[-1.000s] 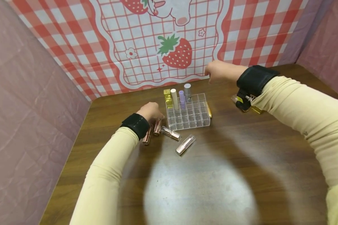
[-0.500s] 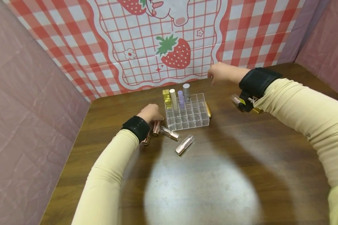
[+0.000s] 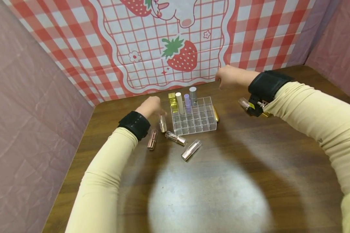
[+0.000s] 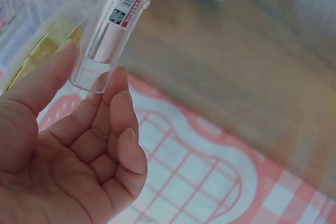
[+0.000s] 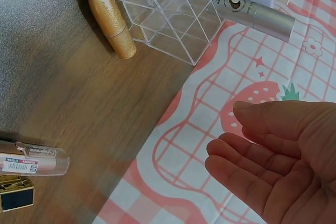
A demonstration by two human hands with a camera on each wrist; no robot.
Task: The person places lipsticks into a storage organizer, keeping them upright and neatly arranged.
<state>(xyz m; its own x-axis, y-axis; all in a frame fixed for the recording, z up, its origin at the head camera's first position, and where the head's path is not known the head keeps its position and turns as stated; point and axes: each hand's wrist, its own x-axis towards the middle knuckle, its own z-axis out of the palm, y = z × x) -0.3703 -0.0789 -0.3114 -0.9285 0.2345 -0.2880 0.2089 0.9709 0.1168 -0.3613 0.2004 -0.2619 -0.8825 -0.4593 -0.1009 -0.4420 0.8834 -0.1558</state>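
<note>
My left hand (image 3: 149, 106) pinches a lipstick (image 4: 111, 32) with a clear case and a barcode label by one end, between thumb and fingertips. In the head view that lipstick (image 3: 163, 124) points toward me, just left of the clear compartment organizer (image 3: 196, 129). Standing in the organizer's left and back slots are a gold tube (image 3: 173, 102), a cream tube (image 3: 180, 103), a lilac tube (image 3: 188, 103) and a silver tube (image 5: 268, 21). Behind and right of the organizer, my right hand (image 3: 229, 76) hovers with fingers loosely bent and nothing between them (image 5: 268, 163).
Three more lipsticks lie in front: a rose-gold one (image 3: 152, 139), one by the organizer's corner (image 3: 176, 138) and one nearer me (image 3: 191, 150). A gold glittery tube (image 5: 112, 23) lies right of the organizer. Under my right wrist lie a clear-capped lipstick (image 5: 34, 160) and a gold-black one (image 5: 17, 192).
My left hand has moved up and back, drawing the pinched lipstick with it and uncovering the rose-gold one beside it. The right hand has barely shifted.
</note>
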